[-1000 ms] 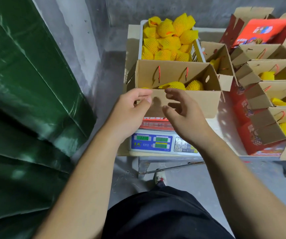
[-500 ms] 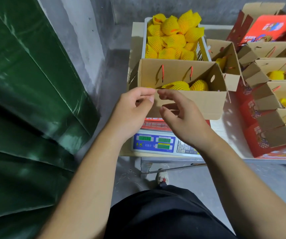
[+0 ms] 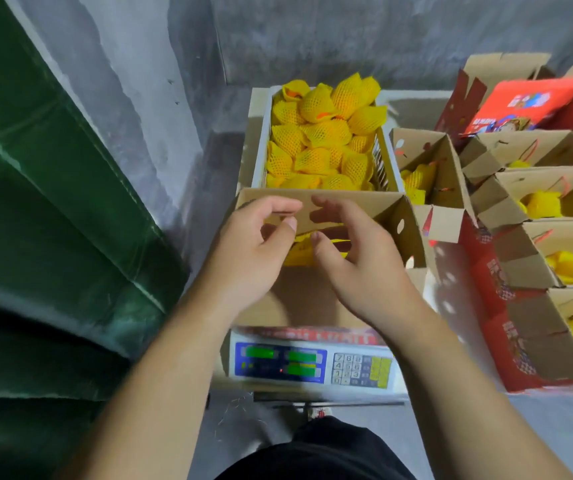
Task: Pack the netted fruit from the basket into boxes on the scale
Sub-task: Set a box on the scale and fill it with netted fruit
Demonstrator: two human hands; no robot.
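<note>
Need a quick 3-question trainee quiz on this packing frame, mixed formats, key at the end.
1. True or false: the box on the scale already holds netted fruit.
2. Where is the white basket of netted fruit? A) behind the box on the scale B) on the floor C) right of the red-sided boxes
3. Fill in: the left hand and right hand hover over the open cardboard ____.

Key
1. True: yellow netting shows between the hands inside the box.
2. A
3. box
</note>
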